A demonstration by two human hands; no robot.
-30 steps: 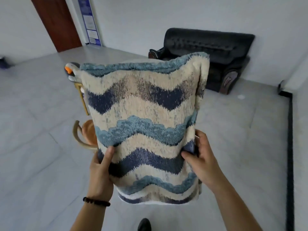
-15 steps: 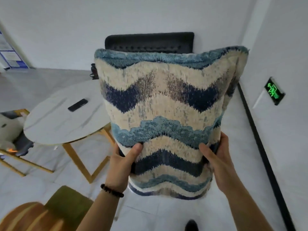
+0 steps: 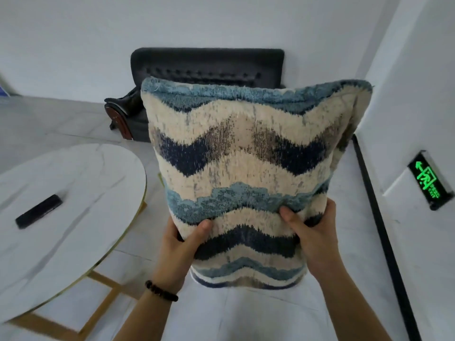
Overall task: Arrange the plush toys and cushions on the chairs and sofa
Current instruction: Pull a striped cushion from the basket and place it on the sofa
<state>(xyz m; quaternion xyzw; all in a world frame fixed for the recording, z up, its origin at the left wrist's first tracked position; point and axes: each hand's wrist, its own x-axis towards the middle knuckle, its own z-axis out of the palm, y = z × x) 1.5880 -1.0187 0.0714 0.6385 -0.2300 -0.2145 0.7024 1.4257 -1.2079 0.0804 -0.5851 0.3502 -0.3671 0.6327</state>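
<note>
I hold a large cushion (image 3: 243, 168) with cream, navy and light-blue wavy stripes upright in front of me. My left hand (image 3: 182, 249) grips its lower left edge, thumb on the front. On the lower right edge sits my right hand (image 3: 312, 239), gripping the same way. A black tufted sofa (image 3: 206, 67) stands against the far wall straight ahead; the cushion hides its seat and right side.
A round white marble-look table (image 3: 81, 198) with wooden legs stands to my left, with a black phone (image 3: 38, 215) lying on it. A white wall with a green exit sign (image 3: 429, 182) and a black baseboard runs along the right. Pale tiled floor lies between me and the sofa.
The view has swung right and moved forward: the sofa now sits centred and closer, the table nearer on my left. The chair and plush toy have left the view. Both hands keep the cushion.
</note>
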